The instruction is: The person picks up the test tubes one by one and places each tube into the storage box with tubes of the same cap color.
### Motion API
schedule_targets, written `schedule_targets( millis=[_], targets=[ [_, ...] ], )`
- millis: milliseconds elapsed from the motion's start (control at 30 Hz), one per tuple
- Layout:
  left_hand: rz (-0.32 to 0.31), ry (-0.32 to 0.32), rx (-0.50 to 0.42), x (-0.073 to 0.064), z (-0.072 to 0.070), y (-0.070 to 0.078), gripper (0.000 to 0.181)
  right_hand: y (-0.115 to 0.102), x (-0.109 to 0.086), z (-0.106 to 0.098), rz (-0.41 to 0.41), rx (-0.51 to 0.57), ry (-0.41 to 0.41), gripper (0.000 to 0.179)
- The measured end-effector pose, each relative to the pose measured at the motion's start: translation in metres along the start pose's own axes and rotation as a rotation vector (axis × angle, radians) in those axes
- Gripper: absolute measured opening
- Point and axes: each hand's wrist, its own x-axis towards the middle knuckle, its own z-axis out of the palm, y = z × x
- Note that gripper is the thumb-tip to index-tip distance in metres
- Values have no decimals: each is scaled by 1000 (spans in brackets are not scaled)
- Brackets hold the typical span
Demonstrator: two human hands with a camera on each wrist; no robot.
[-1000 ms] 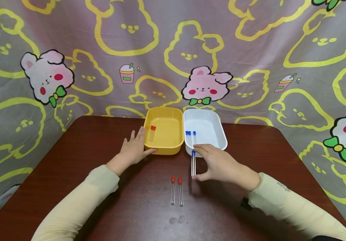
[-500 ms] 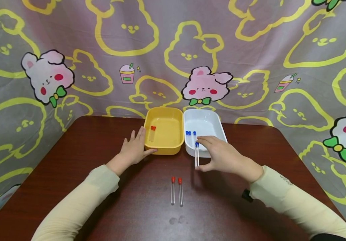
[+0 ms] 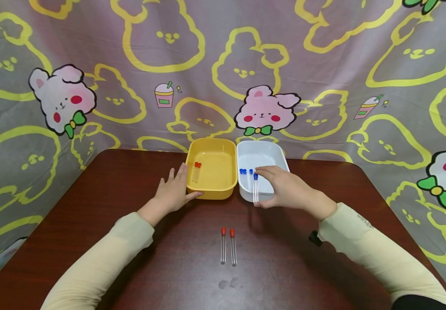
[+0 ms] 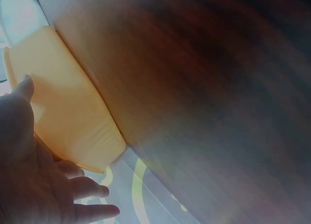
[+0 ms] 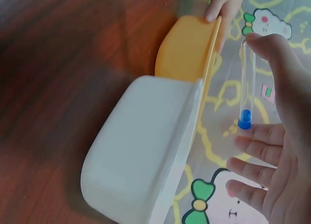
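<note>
In the head view my right hand (image 3: 290,188) holds a blue-capped test tube (image 3: 255,189) over the front rim of the white bin (image 3: 251,197). The right wrist view shows this tube (image 5: 248,83) spanned end to end, thumb at its rounded end and index finger at the blue cap. My left hand (image 3: 172,191) lies against the left front corner of the yellow bin (image 3: 212,195), fingers straight and spread, thumb along its front. Two red-capped tubes (image 3: 195,173) lie inside the yellow bin. Three blue-capped tubes (image 3: 251,172) lie in the white one.
Two more test tubes with red caps (image 3: 228,246) lie side by side on the dark wooden table (image 3: 168,258), in front of the bins. Both bins stand side by side near the table's back edge. A patterned curtain (image 3: 207,77) hangs behind and around the table.
My right hand has carried the blue-capped tube forward and slightly right, from in front of the white bin to over its front rim. The left hand has stayed in place.
</note>
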Motion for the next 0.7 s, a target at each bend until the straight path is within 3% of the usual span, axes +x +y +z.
schedule_targets(
  millis=[267, 700],
  targets=[
    [-1, 2, 3, 1, 1, 0, 110, 16, 9, 2, -11, 3, 9, 89],
    [5, 13, 6, 1, 2, -1, 110, 35, 20, 6, 71, 2, -51, 90]
  ],
)
